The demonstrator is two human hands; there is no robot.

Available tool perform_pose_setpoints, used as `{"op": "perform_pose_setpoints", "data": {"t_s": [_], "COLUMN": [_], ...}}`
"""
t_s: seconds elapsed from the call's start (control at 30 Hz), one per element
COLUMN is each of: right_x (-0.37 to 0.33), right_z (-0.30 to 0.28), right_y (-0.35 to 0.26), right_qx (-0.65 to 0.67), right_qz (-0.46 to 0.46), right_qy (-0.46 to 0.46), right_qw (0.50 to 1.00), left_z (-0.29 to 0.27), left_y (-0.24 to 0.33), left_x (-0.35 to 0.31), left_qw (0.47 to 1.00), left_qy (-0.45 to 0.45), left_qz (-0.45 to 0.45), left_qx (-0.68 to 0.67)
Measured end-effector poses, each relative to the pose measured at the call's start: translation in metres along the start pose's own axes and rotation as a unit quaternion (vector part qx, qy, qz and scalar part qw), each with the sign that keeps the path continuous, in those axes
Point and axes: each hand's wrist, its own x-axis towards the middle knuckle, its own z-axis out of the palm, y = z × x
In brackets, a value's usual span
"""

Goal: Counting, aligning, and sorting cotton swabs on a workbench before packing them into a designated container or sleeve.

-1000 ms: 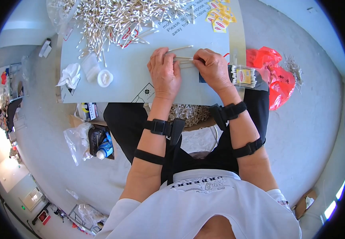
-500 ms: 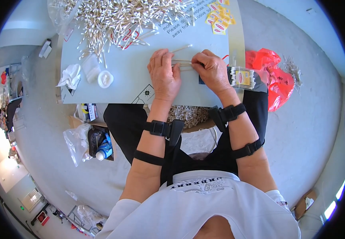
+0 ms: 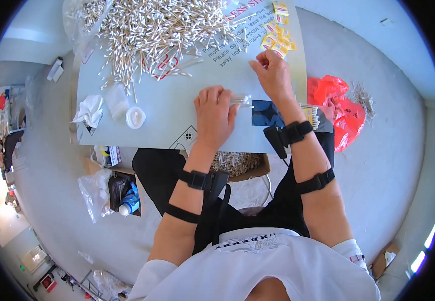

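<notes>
Worktop (image 3: 152, 113): carries a loose swab pile (image 3: 147, 37) along its far side. Red plastic bag (image 3: 349, 113): off the right edge. Hands apart from each other. Right hand (image 3: 272, 75): fingers bent just beside the yellow packets (image 3: 280, 37); whether it grips one cannot be told. Round white tub (image 3: 135, 118): left of the left hand (image 3: 215, 113). Small swab bundle (image 3: 242, 100): held in the left hand's curled fingers, ends projecting rightward.

Below the swab heap (image 3: 152, 37), the left hand (image 3: 215, 114) holds several swabs (image 3: 242, 100); the right hand (image 3: 274, 75) is beside yellow packets (image 3: 279, 37).
</notes>
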Motion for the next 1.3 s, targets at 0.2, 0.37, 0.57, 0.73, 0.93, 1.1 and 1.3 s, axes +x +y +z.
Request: {"op": "perform_pose_setpoints", "data": {"t_s": [0.2,0.37,0.57,0.73,0.93,1.1,1.3], "right_x": [0.049,0.065,0.031,-0.007,-0.019,0.028,0.065], "right_z": [0.022,0.027,0.015,0.010,0.009,0.030,0.057], "right_y": [-0.013,-0.023,-0.021,-0.006,-0.014,-0.004,-0.018], "right_qx": [-0.214,-0.317,-0.289,-0.159,-0.129,-0.049,-0.177], "right_qz": [-0.100,-0.009,0.074,-0.026,-0.107,-0.086,-0.023], "right_qy": [0.046,-0.060,-0.093,-0.036,-0.193,-0.042,0.002], "right_qw": [0.971,0.946,0.950,0.986,0.967,0.994,0.984], "left_z": [-0.002,0.000,-0.003,-0.003,0.003,0.012,0.008], "left_y": [-0.005,-0.004,-0.004,-0.004,0.002,0.002,0.003], "left_x": [-0.004,-0.003,-0.003,-0.004,-0.004,0.000,0.001], "left_qw": [0.999,0.999,0.999,0.999,0.999,0.993,0.987], "left_qy": [0.005,-0.001,0.012,0.007,-0.003,-0.074,-0.105], "left_qz": [0.015,0.012,0.009,0.017,0.011,-0.001,-0.008], "left_qx": [-0.035,-0.048,-0.048,-0.048,0.049,0.097,0.120]}}
